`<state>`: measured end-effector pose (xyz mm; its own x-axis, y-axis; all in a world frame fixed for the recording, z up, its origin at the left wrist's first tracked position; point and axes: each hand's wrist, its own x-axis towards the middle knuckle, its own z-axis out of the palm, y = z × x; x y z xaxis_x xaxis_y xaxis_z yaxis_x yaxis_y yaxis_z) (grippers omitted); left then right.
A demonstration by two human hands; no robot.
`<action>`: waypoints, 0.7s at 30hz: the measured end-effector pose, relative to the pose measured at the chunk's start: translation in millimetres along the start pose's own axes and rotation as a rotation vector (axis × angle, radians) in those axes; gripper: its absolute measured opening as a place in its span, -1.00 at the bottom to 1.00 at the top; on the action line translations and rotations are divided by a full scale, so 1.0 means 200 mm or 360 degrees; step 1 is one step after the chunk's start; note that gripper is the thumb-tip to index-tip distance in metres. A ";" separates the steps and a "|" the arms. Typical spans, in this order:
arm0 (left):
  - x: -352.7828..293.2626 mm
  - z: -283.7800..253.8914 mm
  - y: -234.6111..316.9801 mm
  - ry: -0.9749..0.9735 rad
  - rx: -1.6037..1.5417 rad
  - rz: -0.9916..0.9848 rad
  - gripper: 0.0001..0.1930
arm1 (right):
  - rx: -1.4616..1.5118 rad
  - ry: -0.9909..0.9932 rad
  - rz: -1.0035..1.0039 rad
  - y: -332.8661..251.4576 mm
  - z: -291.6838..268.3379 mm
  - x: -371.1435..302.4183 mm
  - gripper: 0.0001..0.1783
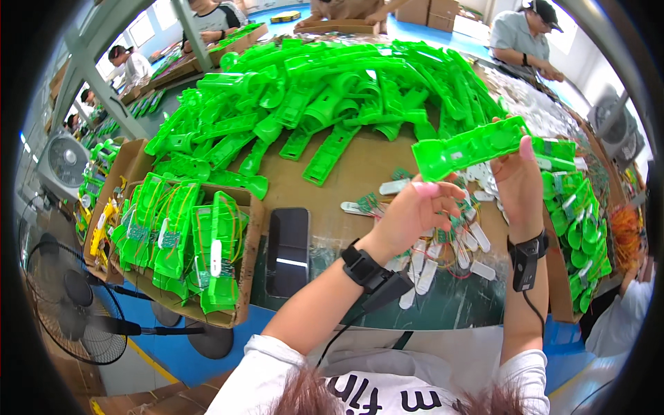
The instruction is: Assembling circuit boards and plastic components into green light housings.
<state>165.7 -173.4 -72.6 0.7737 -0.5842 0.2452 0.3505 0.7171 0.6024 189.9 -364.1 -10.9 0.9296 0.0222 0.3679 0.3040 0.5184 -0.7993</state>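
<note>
A bright green plastic half-shell (474, 149), wide and round at one end, is tilted above the table. My right hand (519, 183) grips its narrow end, thumb on the near edge and fingers behind. Just below the shell's wide end is my left hand (420, 213), its fingers loosely bent and apart, with nothing visible in them. Beneath both hands lie several white plastic pieces (427, 275) with small green circuit boards (373, 202) and thin wires. Each wrist wears a black strapped device.
A large heap of green half-shells (311, 90) covers the far table. At left, a cardboard box (242, 277) holds wired shells; a dark phone (288, 252) lies beside it. More shells (577, 235) fill a box at right. A black fan (76, 304) stands lower left. Other people work farther off.
</note>
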 end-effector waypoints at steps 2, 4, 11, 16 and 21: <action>0.00 -0.01 -0.03 -0.0075 -0.0021 -0.0089 -0.51 | 0.0267 -0.0064 0.0141 0.01 -0.09 -0.08 -0.60; 0.01 0.02 -0.04 -0.0160 0.0009 -0.0226 -0.41 | 0.0313 0.0054 0.0131 0.01 -0.19 -0.13 -0.60; 0.00 0.10 -0.10 -0.0144 0.0228 -0.0565 -0.35 | 0.0143 -0.0021 0.0316 0.10 -0.17 -0.30 -0.55; -0.03 0.11 -0.12 0.0052 0.0547 -0.0458 -0.49 | -0.0750 0.0129 0.0075 0.10 -0.22 -0.28 -0.62; -0.01 0.05 -0.09 0.0105 0.0073 -0.0222 -0.62 | -0.2060 0.0537 0.0157 -0.04 -0.41 -0.27 -0.70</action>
<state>152.8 -190.1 -75.9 0.7529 -0.6493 0.1071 0.4335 0.6119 0.6615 154.0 -439.2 -64.3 0.9076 -0.2953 0.2984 0.0360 -0.6534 -0.7562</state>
